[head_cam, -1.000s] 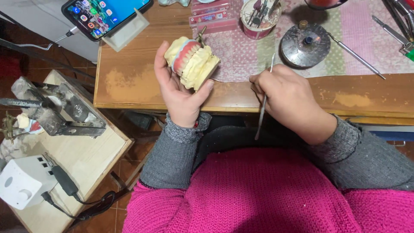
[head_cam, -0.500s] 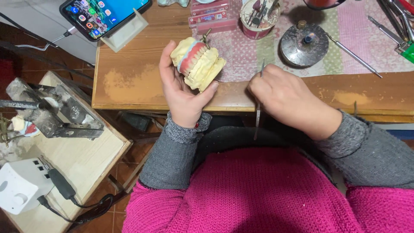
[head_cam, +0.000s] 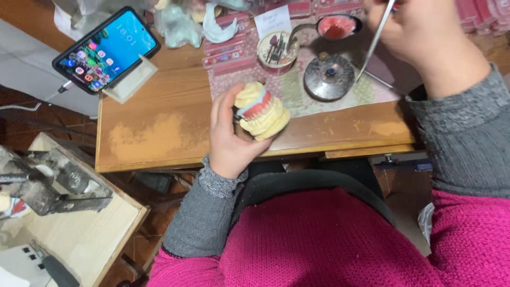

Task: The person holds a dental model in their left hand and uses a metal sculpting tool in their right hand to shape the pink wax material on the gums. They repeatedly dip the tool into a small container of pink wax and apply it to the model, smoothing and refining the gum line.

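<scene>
- Two hands busy: left hand grips yellow dental cast with pink wax gums, held above the surface edge.
- Right hand closed on thin metal tool, tip near red wax dish.
- Step looks like loading wax; the tool must then reach the cast.

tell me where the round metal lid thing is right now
In the head view, the round metal lid sits on the patterned cloth, right of the dental cast held in the left hand.

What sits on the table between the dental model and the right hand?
In the head view, a round metal burner on the patterned mat lies between the dental model and the right hand.
</scene>
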